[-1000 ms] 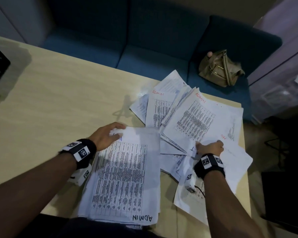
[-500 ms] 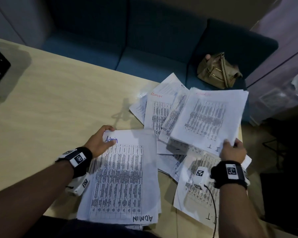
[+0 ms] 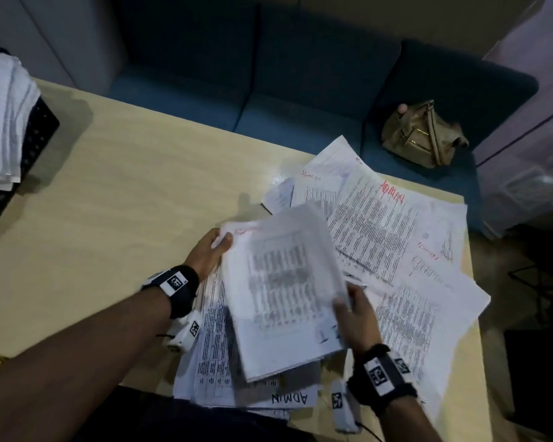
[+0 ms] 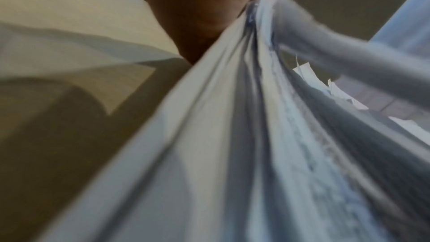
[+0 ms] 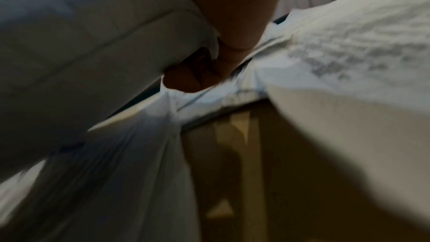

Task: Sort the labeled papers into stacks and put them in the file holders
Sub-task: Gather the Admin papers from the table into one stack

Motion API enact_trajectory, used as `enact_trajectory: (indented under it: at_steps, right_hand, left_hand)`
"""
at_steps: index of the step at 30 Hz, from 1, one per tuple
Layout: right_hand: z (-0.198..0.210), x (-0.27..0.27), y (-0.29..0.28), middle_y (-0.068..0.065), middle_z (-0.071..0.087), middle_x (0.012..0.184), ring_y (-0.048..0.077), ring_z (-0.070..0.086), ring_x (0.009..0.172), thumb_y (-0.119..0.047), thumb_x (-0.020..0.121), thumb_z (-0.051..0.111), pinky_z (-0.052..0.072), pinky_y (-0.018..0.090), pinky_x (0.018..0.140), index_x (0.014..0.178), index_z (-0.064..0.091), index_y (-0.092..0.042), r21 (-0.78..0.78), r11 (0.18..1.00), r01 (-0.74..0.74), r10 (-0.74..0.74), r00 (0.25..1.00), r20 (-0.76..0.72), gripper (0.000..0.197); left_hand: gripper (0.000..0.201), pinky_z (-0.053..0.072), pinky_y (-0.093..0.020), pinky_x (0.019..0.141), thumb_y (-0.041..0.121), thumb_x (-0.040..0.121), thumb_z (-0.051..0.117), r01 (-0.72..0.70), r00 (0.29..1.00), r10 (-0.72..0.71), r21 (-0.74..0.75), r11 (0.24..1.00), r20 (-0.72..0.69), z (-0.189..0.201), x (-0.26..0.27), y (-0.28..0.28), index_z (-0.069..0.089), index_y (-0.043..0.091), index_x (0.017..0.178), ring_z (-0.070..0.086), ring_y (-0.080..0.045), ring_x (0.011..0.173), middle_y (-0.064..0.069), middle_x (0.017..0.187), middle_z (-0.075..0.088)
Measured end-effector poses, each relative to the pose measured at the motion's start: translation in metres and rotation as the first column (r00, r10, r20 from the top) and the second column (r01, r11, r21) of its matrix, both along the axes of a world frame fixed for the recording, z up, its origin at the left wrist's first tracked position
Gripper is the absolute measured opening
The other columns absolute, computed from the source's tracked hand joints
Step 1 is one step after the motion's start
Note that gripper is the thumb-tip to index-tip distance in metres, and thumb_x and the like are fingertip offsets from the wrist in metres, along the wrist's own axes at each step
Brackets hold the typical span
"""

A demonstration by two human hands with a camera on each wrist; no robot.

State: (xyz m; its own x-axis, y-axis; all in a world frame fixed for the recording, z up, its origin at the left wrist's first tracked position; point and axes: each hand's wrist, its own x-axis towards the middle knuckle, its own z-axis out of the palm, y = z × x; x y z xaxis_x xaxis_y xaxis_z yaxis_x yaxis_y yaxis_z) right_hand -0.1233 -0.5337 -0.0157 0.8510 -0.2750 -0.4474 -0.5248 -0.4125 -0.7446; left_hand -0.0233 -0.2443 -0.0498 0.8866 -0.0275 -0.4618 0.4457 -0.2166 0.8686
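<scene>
Holding sheaf [image 3: 281,291] over ADMIN stack [image 3: 211,355] at table's 6 o'clock: left hand [image 3: 209,250] pinches far corner, right hand [image 3: 356,311] grips near-right edge. Loose pile [image 3: 406,250] at 3 o'clock, holder [image 3: 29,145] at 9. Risk: blurred label misread, wrong stack; sheets fanning, slipping.

Office or meeting-room setting. Evidence: a pale wood-laminate table [image 3: 115,199] under both hands, spread with printed sheets [image 3: 393,237] hand-marked "ADMIN" just beyond the right hand [image 3: 358,317]; a black perforated file holder [image 3: 29,145] filled with white papers, well to the left of the left hand [image 3: 209,253]; a blue upholstered bench sofa [image 3: 268,74] beyond the table's far edge, with a tan handbag [image 3: 423,135] on its seat, far ahead of the right hand
</scene>
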Motion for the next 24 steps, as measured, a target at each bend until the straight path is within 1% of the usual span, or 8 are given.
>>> enact_trajectory:
  at_steps: [3,7,12,15,17,19,22,24]
  right_hand:
    - [-0.013,0.002,0.018,0.005,0.064,0.116,0.024,0.065,0.090,-0.015,0.092,0.053,0.053,0.029,0.067,0.127,0.047,-0.015,-0.036,0.979,-0.202,0.197,0.973,-0.123,0.035]
    - [-0.011,0.022,0.019,0.003,0.053,0.130,0.020,0.052,0.117,-0.026,0.091,0.061,0.045,0.038,0.101,0.136,0.044,-0.015,-0.204,0.937,-0.283,0.268,0.958,-0.101,0.050]
    - [0.006,0.068,0.025,0.009,0.029,0.148,0.027,0.033,0.136,-0.034,0.090,0.060,0.030,0.042,0.113,0.144,0.035,-0.021,-0.405,0.877,-0.258,0.326,0.939,0.107,0.060]
    - [0.005,0.086,0.040,0.001,0.010,0.159,0.027,0.021,0.144,-0.041,0.092,0.055,0.025,0.048,0.115,0.148,0.025,-0.032,-0.452,0.784,-0.425,0.474,0.881,-0.006,0.064]
    - [0.001,0.093,0.047,-0.003,0.002,0.161,0.025,0.016,0.145,-0.043,0.093,0.051,0.024,0.048,0.113,0.150,0.019,-0.033,-0.490,0.694,-0.528,0.572,0.817,-0.071,0.066]
    - [-0.004,0.096,0.052,-0.002,0.011,0.160,0.023,0.021,0.144,-0.041,0.095,0.049,0.028,0.047,0.111,0.150,0.021,-0.030,-0.497,0.638,-0.589,0.624,0.773,-0.114,0.063]
    - [-0.017,0.091,0.057,0.004,0.035,0.151,0.025,0.033,0.137,-0.035,0.097,0.045,0.029,0.042,0.111,0.145,0.034,-0.023,-0.456,0.570,-0.684,0.698,0.695,-0.169,0.052]
    - [-0.024,0.085,0.058,0.001,0.037,0.151,0.024,0.033,0.138,-0.039,0.097,0.042,0.026,0.038,0.112,0.145,0.034,-0.027,-0.431,0.532,-0.729,0.747,0.644,-0.166,0.050]
  left_hand:
    - [0.047,0.046,-0.029,0.084,0.027,0.085,0.070,0.066,0.997,-0.071,0.105,0.992,0.044,0.001,0.000,0.001,0.048,0.032,0.126,0.053,-0.021,0.111,0.000,0.123,0.056]
    - [0.052,0.046,-0.014,0.069,-0.001,0.084,0.065,0.081,0.991,-0.091,0.099,0.992,0.098,0.006,-0.004,0.003,0.052,0.033,0.120,0.053,-0.019,0.107,0.003,0.126,0.054]
    - [0.043,0.045,-0.008,0.064,-0.001,0.084,0.065,0.136,0.986,-0.138,0.037,0.990,0.093,0.013,-0.008,0.008,0.060,0.033,0.109,0.051,-0.015,0.099,0.004,0.124,0.052]
    - [0.040,0.047,-0.011,0.064,0.000,0.085,0.065,0.137,0.988,-0.135,-0.023,0.990,0.071,0.014,-0.008,0.008,0.062,0.037,0.100,0.056,-0.014,0.091,0.006,0.111,0.061]
    - [0.034,0.045,-0.008,0.070,0.000,0.086,0.064,0.159,0.985,-0.155,-0.045,0.986,0.074,0.016,-0.009,0.006,0.064,0.033,0.098,0.058,-0.006,0.091,0.017,0.105,0.061]
    - [0.025,0.038,-0.012,0.083,0.003,0.088,0.063,0.196,0.977,-0.196,0.010,0.981,0.084,0.017,-0.010,0.006,0.064,0.024,0.102,0.051,0.009,0.098,0.030,0.106,0.054]
    - [0.023,0.037,-0.014,0.083,0.007,0.087,0.066,0.173,0.981,-0.179,0.075,0.982,0.078,0.014,-0.009,0.009,0.061,0.020,0.105,0.053,-0.009,0.111,0.029,0.110,0.053]
    - [0.042,0.038,-0.012,0.083,0.011,0.085,0.070,0.166,0.983,-0.172,0.105,0.981,0.060,0.011,-0.011,0.011,0.054,0.027,0.119,0.048,-0.014,0.118,0.018,0.121,0.052]
